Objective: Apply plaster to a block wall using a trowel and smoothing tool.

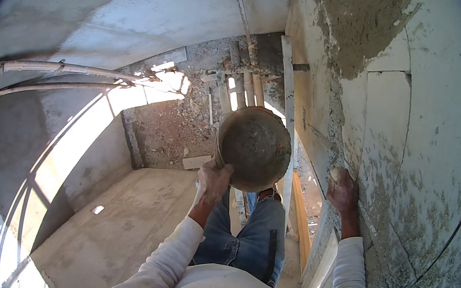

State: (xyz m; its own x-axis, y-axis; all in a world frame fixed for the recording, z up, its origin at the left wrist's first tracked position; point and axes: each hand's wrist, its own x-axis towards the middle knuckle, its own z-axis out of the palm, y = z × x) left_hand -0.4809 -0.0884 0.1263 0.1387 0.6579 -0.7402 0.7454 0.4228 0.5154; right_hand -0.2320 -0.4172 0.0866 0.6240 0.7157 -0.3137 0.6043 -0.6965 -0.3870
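Observation:
My left hand [215, 180] grips the near rim of a round metal pan [254, 144] with grey, wet-looking mortar in its bottom. The pan hangs over my jeans-clad legs. My right hand [343, 192] is closed at the right wall, around a small light-coloured object [335, 174] that I cannot make out. The wall [425, 142] has pale blocks, spattered joints and a patch of grey plaster [354, 20] higher up.
Below are plank-like poles [250, 91], a rubble-strewn surface [181, 137], a pale upright bar [288, 69] and a timber [300, 213]. Horizontal bamboo-like poles [52, 69] cross at left. A concrete surface [121, 211] lies lower left, beside a bright curved opening with metal bars.

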